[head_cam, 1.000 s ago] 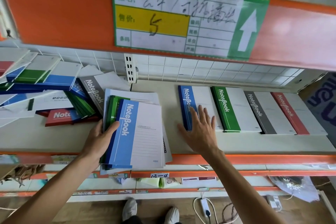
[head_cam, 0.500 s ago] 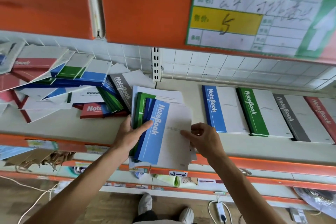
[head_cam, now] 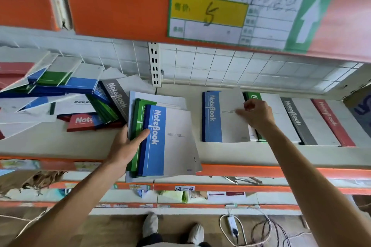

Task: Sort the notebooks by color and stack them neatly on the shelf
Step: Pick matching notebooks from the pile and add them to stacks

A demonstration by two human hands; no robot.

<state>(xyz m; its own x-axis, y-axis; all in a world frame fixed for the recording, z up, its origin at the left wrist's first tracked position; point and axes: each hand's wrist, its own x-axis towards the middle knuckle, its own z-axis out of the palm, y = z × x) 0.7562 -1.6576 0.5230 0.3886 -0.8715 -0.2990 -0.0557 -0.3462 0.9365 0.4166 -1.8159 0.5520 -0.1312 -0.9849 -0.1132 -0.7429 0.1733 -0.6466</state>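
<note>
One blue notebook (head_cam: 224, 116) had just left the bundle (head_cam: 162, 140) gripped in the left hand (head_cam: 124, 146); half a second earlier it lay there. The right hand (head_cam: 257, 114) pinched its right edge over the blue stack on the shelf (head_cam: 60, 142), seemingly touching down, so the blue sort advanced.

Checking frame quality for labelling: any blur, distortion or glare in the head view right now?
Head view: price sign motion-smeared, writing soft; right hand on the blue notebook slightly blurred; left hand and its held stack sharper. Wide-angle bending on the shelf edge. Light even, no strong glare.
</note>
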